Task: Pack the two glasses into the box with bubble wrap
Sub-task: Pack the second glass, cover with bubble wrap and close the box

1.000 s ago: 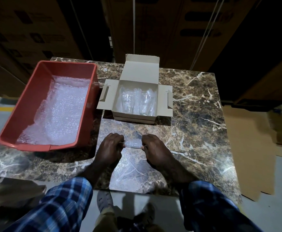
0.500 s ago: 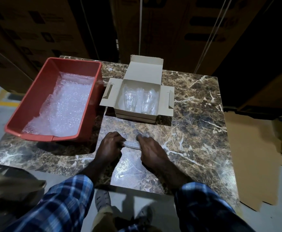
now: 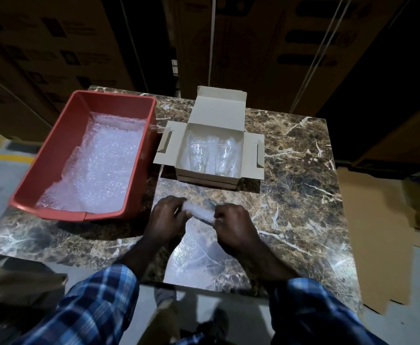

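An open cardboard box [image 3: 210, 179] stands at the table's middle with its lid and side flaps spread. Two clear glasses lie inside it, the left glass [image 3: 197, 155] and the right glass [image 3: 225, 156], with clear wrap between them. In front of the box a sheet of bubble wrap [image 3: 199, 212] is rolled up at its far end, and its loose part lies flat on the table toward me. My left hand [image 3: 166, 217] grips the roll's left end. My right hand [image 3: 232, 226] grips its right end.
A red plastic bin [image 3: 54, 155] lined with more bubble wrap [image 3: 97, 165] sits left of the box on the marble table [image 3: 303, 185]. Stacked cardboard cartons stand behind the table. Flat cardboard [image 3: 378, 232] lies on the floor at the right.
Both hands keep hold of the roll and have shifted slightly; the roll now slants down to the right. The view has moved a little.
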The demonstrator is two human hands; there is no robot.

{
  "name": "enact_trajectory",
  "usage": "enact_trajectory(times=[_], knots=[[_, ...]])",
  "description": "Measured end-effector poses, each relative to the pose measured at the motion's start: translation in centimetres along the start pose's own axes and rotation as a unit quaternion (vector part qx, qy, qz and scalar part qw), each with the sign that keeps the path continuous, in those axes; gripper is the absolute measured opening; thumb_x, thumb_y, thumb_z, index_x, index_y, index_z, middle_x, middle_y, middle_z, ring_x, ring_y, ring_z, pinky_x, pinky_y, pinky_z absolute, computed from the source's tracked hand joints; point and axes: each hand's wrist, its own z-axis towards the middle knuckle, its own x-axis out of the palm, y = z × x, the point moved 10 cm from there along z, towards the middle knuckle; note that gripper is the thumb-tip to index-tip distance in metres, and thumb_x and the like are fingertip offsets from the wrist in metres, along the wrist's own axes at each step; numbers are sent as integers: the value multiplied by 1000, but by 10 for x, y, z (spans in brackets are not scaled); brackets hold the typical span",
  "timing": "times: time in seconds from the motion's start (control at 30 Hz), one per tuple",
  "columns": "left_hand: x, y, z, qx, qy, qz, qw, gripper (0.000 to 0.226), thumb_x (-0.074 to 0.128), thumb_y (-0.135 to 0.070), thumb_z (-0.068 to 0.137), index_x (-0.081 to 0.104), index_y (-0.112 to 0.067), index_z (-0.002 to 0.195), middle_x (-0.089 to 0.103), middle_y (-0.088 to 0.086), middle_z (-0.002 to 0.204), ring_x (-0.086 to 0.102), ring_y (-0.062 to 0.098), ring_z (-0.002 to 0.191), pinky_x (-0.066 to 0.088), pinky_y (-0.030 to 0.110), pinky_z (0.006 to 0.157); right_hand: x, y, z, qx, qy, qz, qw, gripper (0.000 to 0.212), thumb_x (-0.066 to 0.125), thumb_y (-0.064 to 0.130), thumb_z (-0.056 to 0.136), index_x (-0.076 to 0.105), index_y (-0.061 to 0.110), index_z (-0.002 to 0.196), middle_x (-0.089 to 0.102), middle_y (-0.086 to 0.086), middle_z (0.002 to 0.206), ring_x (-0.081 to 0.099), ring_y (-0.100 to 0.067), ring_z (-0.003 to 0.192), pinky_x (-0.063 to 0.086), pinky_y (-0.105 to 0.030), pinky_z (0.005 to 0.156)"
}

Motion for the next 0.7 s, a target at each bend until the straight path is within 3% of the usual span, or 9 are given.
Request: enact_trajectory(times=[0.1,0.2,0.33,0.43,0.57,0.7], knots=[[2,13,0,-30,22,46,998,43,68,-34,86,65,-11,123,67,8,117,59,27,110,47,39,96,-33,-5,0,44,-63,55,996,5,66,10,78,68,14,80,65,-2,83,55,-18,77,35,-28,63],[3,-9,2,31,23,98,994,44,64,-32,84,65,-9,121,65,12,119,59,35,108,49,42,93,-66,8,15,62,-142,129,979,3,71,10,78,70,11,80,67,0,82,57,-14,73,38,-21,62],[-11,-15,10,-26,-36,20,999,51,60,-28,94,47,-16,142,55,6,137,50,26,123,44,40,103,-95,36,48,74,-225,177,955,20,73,9,78,55,12,67,54,1,67,45,-5,59,30,-10,56],[-21,-5,20,-86,-75,-51,992,53,54,-34,99,36,-24,147,51,2,143,47,22,129,41,41,107,-89,44,82,117,-207,191,952,25,73,17,82,54,11,68,54,1,65,50,-15,61,35,-27,56],[-33,-1,40,-128,-88,-70,985,48,41,-44,100,39,-27,145,54,1,138,49,24,126,40,45,106,-61,47,121,175,-152,185,955,21,68,16,83,53,11,69,55,-1,67,52,-22,67,30,-28,59],[-62,-22,61,-61,-167,30,984,32,60,-16,95,59,-14,127,58,11,106,52,33,96,43,45,85,-34,51,144,197,-106,150,963,12,63,13,82,56,9,73,63,-7,77,55,-28,75,36,-31,64]])
